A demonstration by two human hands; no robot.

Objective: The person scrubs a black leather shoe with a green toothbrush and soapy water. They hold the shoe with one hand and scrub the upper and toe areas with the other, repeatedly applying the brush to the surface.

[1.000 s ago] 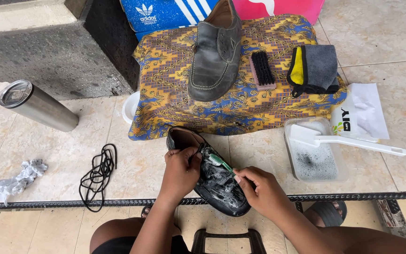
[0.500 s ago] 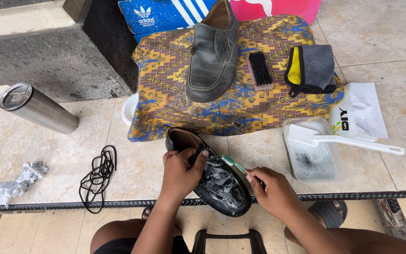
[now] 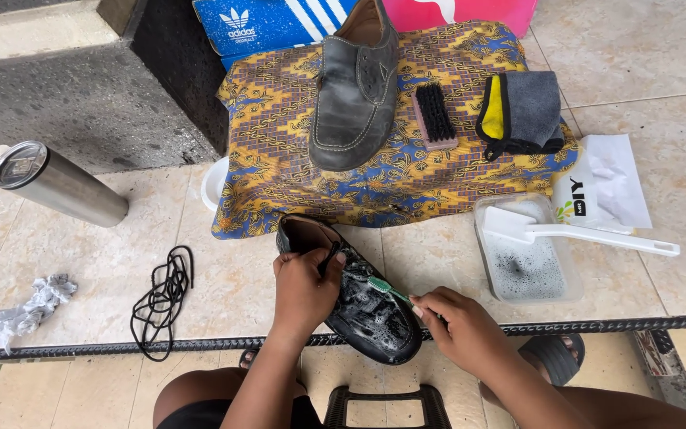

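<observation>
At far left a crumpled grey wrapper [image 3: 21, 308] lies on the tiled floor [image 3: 65, 262], with a steel tumbler [image 3: 53, 183] on its side above it. Further right, a loose coil of black laces [image 3: 164, 295] sits well apart from the work.

Centre: the person's left hand [image 3: 305, 287] is closed over the collar of a wet black shoe [image 3: 363, 306], thumb hooked into the opening. The shoe rests on the floor directly before the knees, its long axis running from heel at upper left to toe at lower right. The left hand sits on it; the right hand [image 3: 464, 330] is just beside the toe end, pinched shut around a green-headed toothbrush [image 3: 387, 288] whose bristles meet the sudsy upper.

Beyond, a patterned cloth [image 3: 279, 135] carries a grey shoe [image 3: 355, 87], a black-bristled brush [image 3: 435, 114] and folded grey-and-yellow cloths [image 3: 522, 111].

Right: a clear tray of soapy water [image 3: 529, 266] holds a white long-handled brush [image 3: 581, 232].

The toothbrush handle is buried in the fist; the shoe's sole and far side are not visible.
</observation>
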